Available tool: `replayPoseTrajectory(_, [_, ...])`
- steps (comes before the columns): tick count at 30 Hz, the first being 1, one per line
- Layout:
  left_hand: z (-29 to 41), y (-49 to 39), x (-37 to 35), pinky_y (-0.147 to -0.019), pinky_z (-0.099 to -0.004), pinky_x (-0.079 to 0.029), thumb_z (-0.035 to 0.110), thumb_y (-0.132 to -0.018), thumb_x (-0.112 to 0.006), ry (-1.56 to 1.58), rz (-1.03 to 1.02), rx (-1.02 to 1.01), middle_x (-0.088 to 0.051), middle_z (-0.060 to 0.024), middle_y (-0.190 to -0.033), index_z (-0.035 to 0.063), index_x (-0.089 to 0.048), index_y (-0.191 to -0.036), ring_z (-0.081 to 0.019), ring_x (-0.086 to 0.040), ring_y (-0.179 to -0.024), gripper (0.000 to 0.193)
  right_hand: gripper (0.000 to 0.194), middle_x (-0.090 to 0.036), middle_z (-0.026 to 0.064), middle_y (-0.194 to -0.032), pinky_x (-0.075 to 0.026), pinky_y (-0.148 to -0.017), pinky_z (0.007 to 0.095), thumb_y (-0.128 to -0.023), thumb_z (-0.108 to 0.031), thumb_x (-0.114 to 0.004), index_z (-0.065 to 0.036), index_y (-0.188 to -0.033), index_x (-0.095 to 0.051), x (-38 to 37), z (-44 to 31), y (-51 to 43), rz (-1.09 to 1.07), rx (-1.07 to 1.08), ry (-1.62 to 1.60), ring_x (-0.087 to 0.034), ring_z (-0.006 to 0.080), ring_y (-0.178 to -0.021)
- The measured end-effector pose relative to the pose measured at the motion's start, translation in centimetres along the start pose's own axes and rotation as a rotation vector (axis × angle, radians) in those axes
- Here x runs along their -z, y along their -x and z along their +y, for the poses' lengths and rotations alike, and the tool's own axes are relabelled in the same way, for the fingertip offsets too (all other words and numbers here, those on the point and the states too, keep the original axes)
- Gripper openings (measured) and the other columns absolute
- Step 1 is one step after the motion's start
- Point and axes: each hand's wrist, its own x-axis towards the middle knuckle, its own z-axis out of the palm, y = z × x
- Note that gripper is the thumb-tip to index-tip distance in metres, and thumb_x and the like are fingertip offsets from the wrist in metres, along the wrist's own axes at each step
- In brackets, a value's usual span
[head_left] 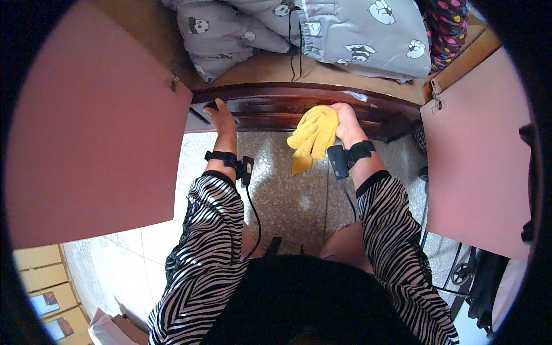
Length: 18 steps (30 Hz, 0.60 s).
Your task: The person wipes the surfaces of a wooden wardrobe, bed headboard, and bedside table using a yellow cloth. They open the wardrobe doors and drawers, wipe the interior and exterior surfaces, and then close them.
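Note:
My right hand [347, 122] holds a bunched yellow cloth [315, 129] against the glossy dark-brown wooden front [271, 105] of a wardrobe base. Part of the cloth hangs down over the speckled floor. Toward the left end of the same wooden front is my left hand [221, 118], with its thumb side showing. Its other fingers are partly hidden, so its grip is unclear. Each wrist wears a black strap with a small black device and a cable.
Pink inner faces of two open wardrobe doors stand at left [103, 138] and right [478, 151]. Grey panda-print fabric [366, 34] lies on the shelf [267, 71], its black cords hanging forward. A black metal frame [453, 271] is at lower right, wooden drawers [43, 276] at lower left.

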Motion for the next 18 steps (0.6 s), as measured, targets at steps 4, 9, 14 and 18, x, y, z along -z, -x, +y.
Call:
replayPoseTrajectory(4, [-2.8, -2.0, -0.4, -0.098, -0.0352, -0.031, 0.043, -0.089, -0.048, 0.033, -0.016, -0.014, -0.036, -0.0238, -0.132, -0.0099, -0.018, -0.135, -0.0301, -0.039, -0.118, 0.076, 0.023, -0.064, 0.0132, -0.081, -0.049, -0.071, 0.0400, -0.083, -0.018, -0.045, -0.001, -0.084, -0.060, 4.0, -0.1, -0.3, -0.009, -0.035, 0.095, -0.061, 0.0293, -0.074])
replayPoseTrajectory(9, [-3.9, -2.9, 0.1, -0.097, -0.0350, -0.031, 0.050, -0.087, -0.048, -0.082, -0.090, 0.019, -0.040, -0.0203, -0.132, -0.0070, -0.016, -0.137, -0.0292, -0.042, -0.116, 0.083, 0.021, -0.063, 0.0140, -0.089, -0.048, -0.075, 0.0374, -0.081, -0.021, -0.052, -0.004, -0.091, -0.060, 18.6, 1.1, -2.3, 0.224, 0.284, 0.476, -0.061, 0.0304, -0.083])
replayPoseTrajectory(14, [-1.1, 0.4, 0.0, -0.095, -0.0458, -0.032, 0.050, -0.085, -0.049, 0.272, -0.042, 0.444, -0.037, -0.0162, -0.134, 0.0042, -0.021, -0.138, -0.0323, -0.042, -0.116, 0.075, 0.043, -0.060, 0.0134, -0.102, -0.047, -0.081, 0.0369, -0.070, -0.021, -0.068, -0.003, -0.107, -0.055, 28.4, 0.3, -1.2, 0.642, 0.613, 1.338, -0.058, 0.0309, -0.091])
replayPoseTrajectory(18, [-1.3, 2.9, -1.0, -0.091, -0.0530, -0.031, 0.048, -0.086, -0.048, 0.415, -0.314, 0.642, -0.042, -0.0120, -0.127, 0.0105, -0.028, -0.134, -0.0320, -0.043, -0.110, 0.064, 0.031, -0.063, 0.0110, -0.094, -0.049, -0.074, 0.0364, -0.070, -0.005, -0.065, 0.003, -0.099, -0.056, 26.0, -1.4, 4.3, 0.810, 0.639, 1.506, -0.061, 0.0276, -0.081])
